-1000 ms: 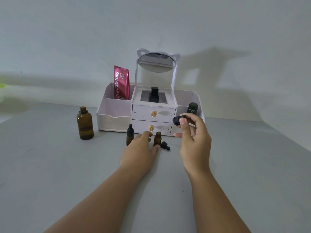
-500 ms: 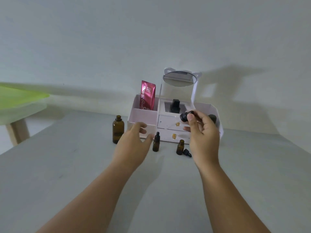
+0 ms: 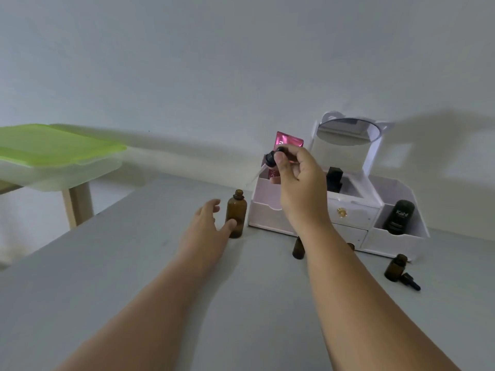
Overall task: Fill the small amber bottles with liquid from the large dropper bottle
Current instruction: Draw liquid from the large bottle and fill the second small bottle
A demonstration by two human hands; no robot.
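The large amber bottle stands upright and uncapped on the grey table, just off the left front corner of the white organizer. My left hand lies open beside it, nothing gripped, the thumb tip against the bottle's lower side and the fingers spread at its nine o'clock. Up at about one o'clock from the bottle's mouth, my right hand pinches the black bulb of the dropper between thumb and fingers; its clear glass tube slants down toward seven o'clock, the tip in the air above and to the right of the mouth, not in it. I can't tell whether the tube carries any liquid, it is too thin and pale against the wall. At four o'clock from the big bottle, a small amber bottle stands on the table, partly hidden behind my right forearm. Farther out at the same bearing, a second small bottle stands open, with a small black dropper cap lying on its side just at its five o'clock. In the organizer, a pink sachet rises from the left compartment behind my right hand, a black jar sits in the right compartment, and a round mirror tilts on top. At ten o'clock, well apart, a green-lidded box rests on a wooden stand.
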